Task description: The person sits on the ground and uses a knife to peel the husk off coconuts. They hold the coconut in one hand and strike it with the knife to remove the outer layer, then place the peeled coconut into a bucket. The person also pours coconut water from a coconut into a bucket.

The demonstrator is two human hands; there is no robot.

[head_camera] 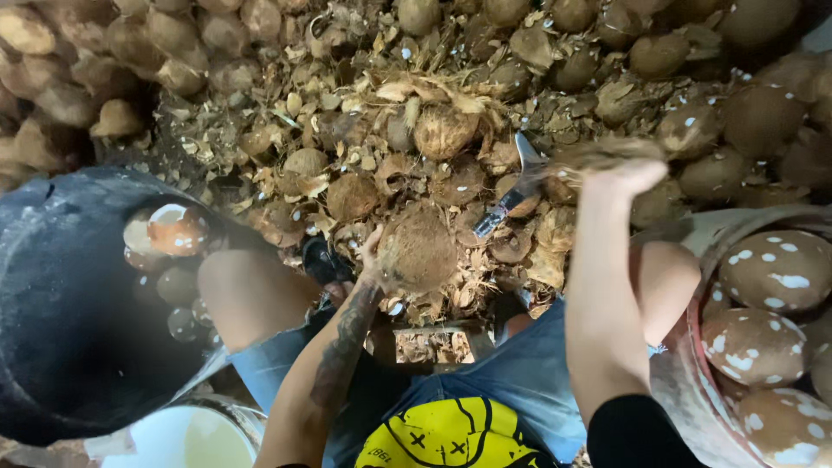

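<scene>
Coconut [418, 251] is gripped by the left hand [374, 260], near the knees; the knife [513, 189] is clutched in the blurred right hand [620, 169], just right and farther off.

**Blur, cover and cropped edges**

The right hand [620, 169] is smeared by motion, its grip on the blade [520, 186] unreadable. The left hand [374, 260] lies mostly behind the coconut [418, 251]. The tub [693, 381] of peeled coconuts is cropped at the right edge, and the black basin [61, 303] at the left.
</scene>
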